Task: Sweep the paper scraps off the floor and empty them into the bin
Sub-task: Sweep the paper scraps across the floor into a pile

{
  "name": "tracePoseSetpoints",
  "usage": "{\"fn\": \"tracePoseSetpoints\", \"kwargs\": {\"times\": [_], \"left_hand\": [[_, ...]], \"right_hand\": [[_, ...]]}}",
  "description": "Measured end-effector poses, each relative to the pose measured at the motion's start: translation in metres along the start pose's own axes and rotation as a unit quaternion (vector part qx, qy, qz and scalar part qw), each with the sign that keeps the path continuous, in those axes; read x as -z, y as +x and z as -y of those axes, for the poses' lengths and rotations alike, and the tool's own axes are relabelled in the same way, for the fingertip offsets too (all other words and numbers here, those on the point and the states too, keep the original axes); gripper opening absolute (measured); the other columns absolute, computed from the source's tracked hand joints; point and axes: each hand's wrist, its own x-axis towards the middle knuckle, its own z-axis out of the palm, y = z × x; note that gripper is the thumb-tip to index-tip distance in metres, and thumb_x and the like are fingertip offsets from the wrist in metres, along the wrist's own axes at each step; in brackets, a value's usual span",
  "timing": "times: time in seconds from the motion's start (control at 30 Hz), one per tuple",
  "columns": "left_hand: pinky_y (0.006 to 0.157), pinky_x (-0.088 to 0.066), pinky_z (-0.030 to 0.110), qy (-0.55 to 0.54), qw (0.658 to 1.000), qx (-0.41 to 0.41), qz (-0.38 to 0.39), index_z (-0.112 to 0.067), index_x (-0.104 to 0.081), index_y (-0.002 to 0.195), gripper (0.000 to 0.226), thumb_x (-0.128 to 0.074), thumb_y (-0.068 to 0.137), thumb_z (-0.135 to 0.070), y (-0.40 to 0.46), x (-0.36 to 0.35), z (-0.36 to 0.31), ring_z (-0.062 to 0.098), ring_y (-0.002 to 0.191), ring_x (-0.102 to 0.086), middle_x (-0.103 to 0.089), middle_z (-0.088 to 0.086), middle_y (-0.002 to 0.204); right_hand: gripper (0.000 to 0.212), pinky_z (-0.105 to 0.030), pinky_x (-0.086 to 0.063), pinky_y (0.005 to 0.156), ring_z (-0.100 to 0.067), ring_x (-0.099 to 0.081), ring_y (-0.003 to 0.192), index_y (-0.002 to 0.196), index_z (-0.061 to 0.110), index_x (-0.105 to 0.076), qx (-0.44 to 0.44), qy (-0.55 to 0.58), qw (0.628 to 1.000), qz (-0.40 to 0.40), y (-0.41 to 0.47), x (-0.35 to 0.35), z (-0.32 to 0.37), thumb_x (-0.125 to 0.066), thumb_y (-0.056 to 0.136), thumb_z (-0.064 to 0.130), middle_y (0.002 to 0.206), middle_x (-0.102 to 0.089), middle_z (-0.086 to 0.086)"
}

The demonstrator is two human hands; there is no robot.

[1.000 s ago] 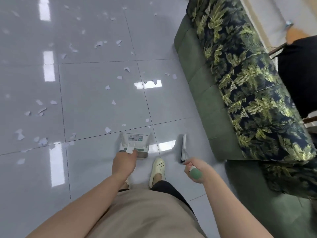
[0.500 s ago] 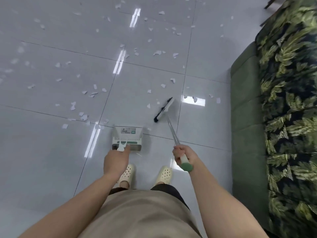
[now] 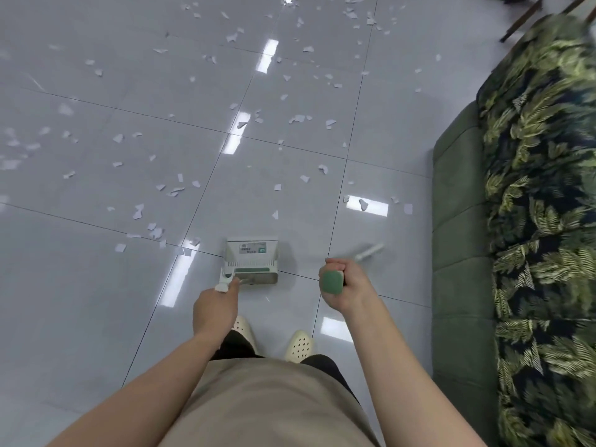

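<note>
The left hand [image 3: 215, 306], at lower centre of the frame, has its fingers curled round the white handle of a dustpan [image 3: 251, 264], which stands on the floor [image 3: 80, 285] just above it. The right hand [image 3: 343, 283] is clenched round the green-capped end of a broom [image 3: 332, 282]; its shaft runs toward the right as a blur and the head cannot be made out. The dustpan carries a label with a barcode and a small green mark; the writing is too small to read. Paper scraps [image 3: 296, 119] lie scattered across the grey tiles through the upper half of the frame, too many to count, the nearest just left of the dustpan. Two cream perforated shoes [image 3: 298, 345] show below the hands. A green sofa [image 3: 458, 221] with a leaf-patterned cover fills the right edge.
</note>
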Motion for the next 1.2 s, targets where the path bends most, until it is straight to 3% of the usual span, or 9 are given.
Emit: {"fn": "tracePoseSetpoints", "kwargs": {"times": [0.2,0.33,0.47,0.6,0.67,0.77,0.9,1.07,1.2], "left_hand": [[0.058,-0.043,0.034,-0.021,1.000,0.010,0.006,-0.007,-0.055,0.061,0.060,-0.054,0.099,-0.053,0.014,-0.010,-0.009,0.028,0.062,-0.060,-0.061,0.009,0.059],[0.056,-0.041,0.032,-0.041,0.999,0.031,-0.002,-0.007,-0.059,0.065,0.057,-0.055,0.099,-0.053,0.034,0.002,-0.010,0.030,0.064,-0.061,-0.062,0.009,0.062],[0.055,-0.037,0.032,-0.083,0.994,0.073,-0.028,-0.009,-0.059,0.067,0.055,-0.056,0.098,-0.054,0.063,0.030,-0.007,0.030,0.064,-0.058,-0.061,0.008,0.064],[0.055,-0.041,0.032,-0.116,0.983,0.125,-0.061,-0.008,-0.057,0.068,0.056,-0.055,0.097,-0.057,0.093,0.059,0.002,0.031,0.063,-0.059,-0.061,0.009,0.064],[0.054,-0.040,0.031,-0.135,0.977,0.148,-0.077,-0.009,-0.056,0.069,0.055,-0.055,0.097,-0.056,0.101,0.073,0.006,0.029,0.059,-0.057,-0.058,0.008,0.062],[0.054,-0.040,0.032,-0.145,0.972,0.157,-0.100,-0.008,-0.055,0.067,0.054,-0.056,0.098,-0.052,0.108,0.088,0.013,0.028,0.058,-0.056,-0.058,0.008,0.062],[0.053,-0.037,0.032,-0.164,0.963,0.174,-0.129,-0.008,-0.049,0.062,0.055,-0.059,0.098,-0.049,0.108,0.096,0.014,0.026,0.054,-0.050,-0.053,0.006,0.057],[0.052,-0.034,0.031,-0.177,0.957,0.183,-0.142,-0.008,-0.051,0.061,0.057,-0.057,0.098,-0.050,0.101,0.083,-0.010,0.027,0.056,-0.052,-0.055,0.007,0.058],[0.052,-0.035,0.030,-0.189,0.955,0.181,-0.142,-0.010,-0.051,0.062,0.055,-0.058,0.098,-0.051,0.094,0.060,-0.039,0.026,0.058,-0.053,-0.056,0.005,0.060]], "right_hand": [[0.029,-0.016,-0.039,0.032,-0.017,-0.046,0.027,0.065,0.008,-0.042,-0.036,-0.120,0.989,-0.074,0.006,-0.016,-0.030,-0.043,0.090,-0.007,0.038,-0.046,-0.005],[0.025,-0.018,-0.042,0.034,-0.020,-0.046,0.048,0.070,0.007,-0.045,-0.088,-0.191,0.975,-0.078,0.019,-0.058,-0.074,-0.041,0.091,-0.006,0.063,-0.045,-0.006],[0.036,-0.016,-0.037,0.033,-0.014,-0.041,0.031,0.059,0.012,-0.042,-0.113,-0.229,0.966,-0.035,0.040,-0.102,-0.104,-0.036,0.090,-0.007,0.046,-0.039,-0.001],[0.030,-0.016,-0.036,0.032,-0.007,-0.038,0.032,0.064,0.014,-0.040,-0.164,-0.218,0.962,0.005,0.075,-0.145,-0.112,-0.041,0.087,-0.005,0.046,-0.035,0.006],[0.027,-0.018,-0.037,0.031,-0.010,-0.040,0.031,0.072,0.013,-0.040,-0.197,-0.188,0.962,0.018,0.097,-0.158,-0.105,-0.051,0.079,-0.011,0.048,-0.035,0.004],[0.062,-0.022,-0.038,0.029,-0.012,-0.039,0.031,0.076,0.018,-0.033,-0.214,-0.183,0.958,0.054,0.130,-0.170,-0.086,-0.069,0.054,-0.028,0.048,-0.035,0.002],[0.071,-0.019,-0.034,0.028,-0.008,-0.037,0.030,0.072,0.018,-0.032,-0.220,-0.235,0.940,0.111,0.145,-0.197,-0.075,-0.077,0.040,-0.026,0.049,-0.032,0.004],[0.031,-0.016,-0.032,0.029,-0.009,-0.032,0.030,0.072,0.017,-0.031,-0.145,-0.246,0.955,0.081,0.122,-0.234,-0.069,-0.048,0.085,-0.006,0.047,-0.031,0.004],[0.027,-0.014,-0.032,0.031,-0.009,-0.035,0.030,0.070,0.015,-0.036,-0.076,-0.313,0.947,0.025,0.099,-0.241,-0.040,-0.044,0.088,-0.003,0.046,-0.033,0.004]]}}
